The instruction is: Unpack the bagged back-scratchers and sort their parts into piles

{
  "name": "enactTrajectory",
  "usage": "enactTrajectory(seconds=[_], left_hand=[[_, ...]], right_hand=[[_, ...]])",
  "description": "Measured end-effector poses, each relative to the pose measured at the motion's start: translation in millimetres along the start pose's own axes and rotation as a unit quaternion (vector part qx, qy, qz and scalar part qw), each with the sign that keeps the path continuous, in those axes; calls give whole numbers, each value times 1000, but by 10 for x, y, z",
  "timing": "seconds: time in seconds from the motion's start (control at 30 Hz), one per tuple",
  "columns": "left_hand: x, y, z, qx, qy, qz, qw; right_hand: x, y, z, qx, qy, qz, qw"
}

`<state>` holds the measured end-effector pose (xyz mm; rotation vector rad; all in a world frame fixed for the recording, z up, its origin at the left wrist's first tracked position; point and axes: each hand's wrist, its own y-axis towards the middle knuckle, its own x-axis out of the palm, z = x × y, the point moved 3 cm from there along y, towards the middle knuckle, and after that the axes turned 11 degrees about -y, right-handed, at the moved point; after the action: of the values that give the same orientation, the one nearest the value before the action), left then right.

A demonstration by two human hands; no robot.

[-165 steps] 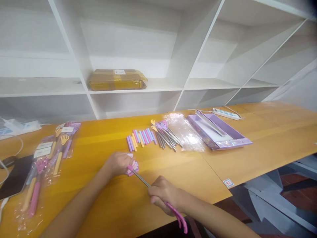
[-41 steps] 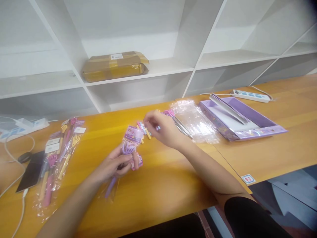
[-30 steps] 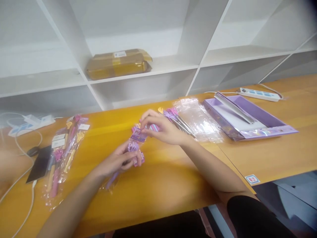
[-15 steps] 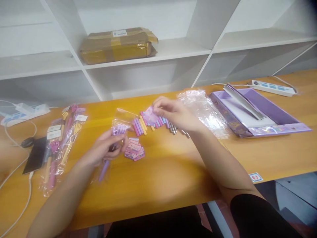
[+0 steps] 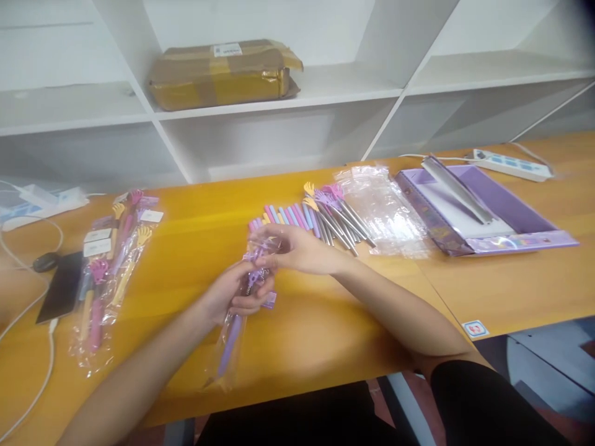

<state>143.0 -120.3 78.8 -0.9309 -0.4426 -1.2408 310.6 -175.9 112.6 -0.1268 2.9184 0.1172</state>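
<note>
My left hand point(image 5: 242, 294) is closed around a clear plastic bag point(image 5: 217, 371). Inside the bag is a purple back scratcher point(image 5: 230, 347) with a hand-shaped head, its handle pointing down toward me. My right hand point(image 5: 300, 248) is pinched at the top of the same bag, its fingers bent over shiny plastic. Whether the small purple card is still between those fingers is hidden. Part of another small card point(image 5: 269, 300) shows on the table beside my left hand. Behind my right hand lie coloured handle tubes point(image 5: 290, 215) and loose metal scratcher rods point(image 5: 346, 223) with coloured hand heads.
Bagged back scratchers point(image 5: 114, 266) lie at the left, next to a black phone point(image 5: 62, 288) and cables. Clear bags point(image 5: 385, 210) are piled at the right beside an open purple box point(image 5: 502, 248). A taped carton point(image 5: 223, 74) sits on the shelf; power strips point(image 5: 511, 165) stand behind.
My right hand has moved left and down from above the tubes, where it held a small purple card, to the bag's top. My left hand has shifted right and slightly down with the bag.
</note>
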Motion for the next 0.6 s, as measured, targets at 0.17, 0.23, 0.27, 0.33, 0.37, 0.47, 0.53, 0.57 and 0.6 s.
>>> enactTrajectory(seconds=[0.17,0.23,0.27,0.33,0.37,0.47,0.53,0.57,0.6], left_hand=[[92,-10,-276,-16,-9,-116,993],[111,-2,-414,-50,1,-144,988],[110,8,-473,-60,6,-146,987],[92,34,-564,-66,18,-141,988],[77,48,-600,-67,30,-137,988],[41,86,-675,-72,76,-146,984],[32,99,-705,-83,97,-161,979],[33,101,-712,-86,105,-169,976],[35,102,-714,-85,116,-175,974]], right_hand=[[-230,-188,-364,-12,-105,202,974],[-375,-317,-552,-56,-184,324,926],[-431,-387,-632,-80,-225,378,894],[-491,-511,-745,-126,-309,430,839],[-504,-568,-790,-159,-351,434,814],[-574,-794,-931,-305,-416,483,708],[-702,-947,-1021,-363,-401,523,659],[-791,-990,-1060,-360,-394,520,667],[-891,-1014,-1095,-343,-392,502,690]])
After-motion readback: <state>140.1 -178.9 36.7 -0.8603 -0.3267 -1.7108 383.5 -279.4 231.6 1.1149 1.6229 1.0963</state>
